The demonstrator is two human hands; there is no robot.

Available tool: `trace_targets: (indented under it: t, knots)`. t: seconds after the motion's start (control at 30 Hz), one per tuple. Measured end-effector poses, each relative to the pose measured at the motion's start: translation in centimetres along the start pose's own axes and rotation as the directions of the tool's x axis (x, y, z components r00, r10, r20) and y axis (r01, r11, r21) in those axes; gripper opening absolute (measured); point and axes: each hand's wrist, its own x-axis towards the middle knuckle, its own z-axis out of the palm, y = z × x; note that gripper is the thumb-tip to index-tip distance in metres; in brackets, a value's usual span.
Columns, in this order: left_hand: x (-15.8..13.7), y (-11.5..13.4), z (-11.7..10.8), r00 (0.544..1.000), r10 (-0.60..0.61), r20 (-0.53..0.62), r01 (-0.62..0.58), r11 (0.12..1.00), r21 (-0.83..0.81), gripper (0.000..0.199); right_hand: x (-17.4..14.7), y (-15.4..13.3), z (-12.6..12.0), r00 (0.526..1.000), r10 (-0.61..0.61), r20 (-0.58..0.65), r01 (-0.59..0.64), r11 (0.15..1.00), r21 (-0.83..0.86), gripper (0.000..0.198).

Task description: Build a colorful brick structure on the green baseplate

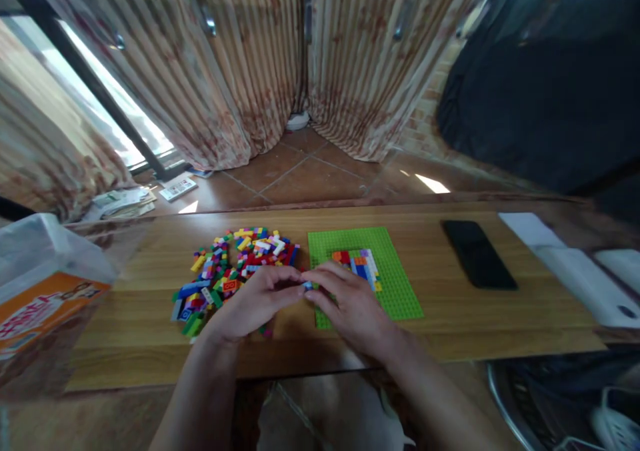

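Note:
My left hand (257, 301) and my right hand (349, 302) meet above the near left edge of the green baseplate (397, 291). Between their pinched fingertips is a small light-blue toy brick (308, 285), partly covered by the fingers. On the baseplate sits a cluster of coloured bricks (364, 267) in red, orange, blue, white and yellow; my right hand hides part of it. Left of the plate lies a loose pile of mixed toy bricks (230, 285), some of them behind my left hand.
A black phone (479, 254) lies on the wooden table (165, 364) at the right, with a white object (575, 277) beyond it. At far left stands a plastic bag with an orange label (50, 297). Curtains (260, 71) hang behind the table.

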Motion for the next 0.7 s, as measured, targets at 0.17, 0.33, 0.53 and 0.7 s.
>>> trace_targets:
  t: [0.17, 0.33, 0.53, 0.7]
  knots:
    - [1.3, 0.6, 3.5, 0.993, -0.001, 0.12, 0.018, 0.991, -0.134, 0.025, -2.6, 0.8, -3.4, 0.998, 0.022, 0.062, -0.021, 1.0, -0.016, 0.025]
    - [3.3, 0.1, 7.2, 0.999, -0.013, 0.04, 0.019, 0.987, -0.157, 0.025, -5.4, 3.6, -6.8, 0.988, 0.156, -0.002, -0.156, 0.988, -0.019, 0.017]
    - [5.1, -0.9, 8.0, 0.975, -0.003, -0.224, 0.01, 0.999, 0.03, 0.018, -7.1, 6.7, -8.3, 0.91, 0.412, -0.047, -0.413, 0.911, -0.005, 0.015]
    - [5.5, -0.9, 7.9, 0.974, 0.021, -0.228, 0.013, 0.989, 0.145, 0.018, -6.8, 6.9, -7.5, 0.888, 0.459, 0.025, -0.459, 0.888, -0.014, 0.015]
